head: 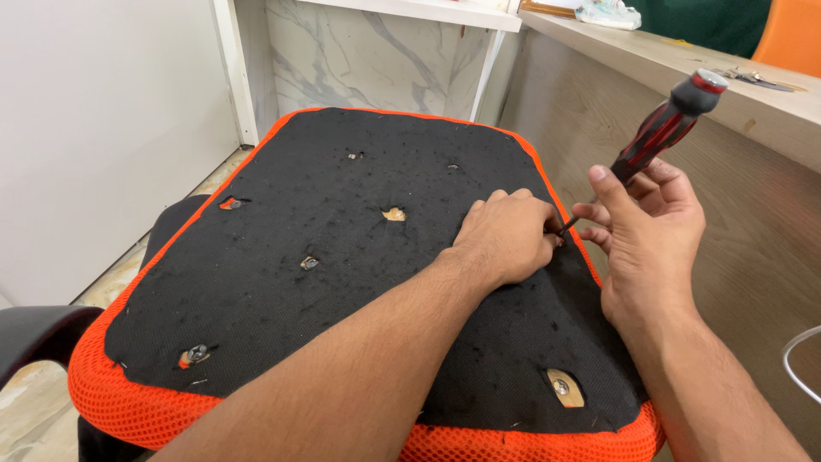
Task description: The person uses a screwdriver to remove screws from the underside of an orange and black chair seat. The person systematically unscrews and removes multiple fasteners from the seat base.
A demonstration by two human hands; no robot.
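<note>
- Right hand point(650, 248) gripped the rigid red-black screwdriver point(658, 128) by its handle.
- Left hand point(505, 235), curled, pressed the soft black fabric point(342, 239) beside the tip; it probably gives easily.

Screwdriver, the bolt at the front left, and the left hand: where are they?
screwdriver point(660, 128), head view, on its red and black handle.
front-left bolt point(197, 352), head view, on the metal head.
left hand point(505, 235), head view, on the back of the hand.

Showing white wall point(103, 128) at left, marbled panel point(368, 60) behind, wooden bench point(684, 68) at right, beige tiled floor point(34, 411) lying below.
</note>
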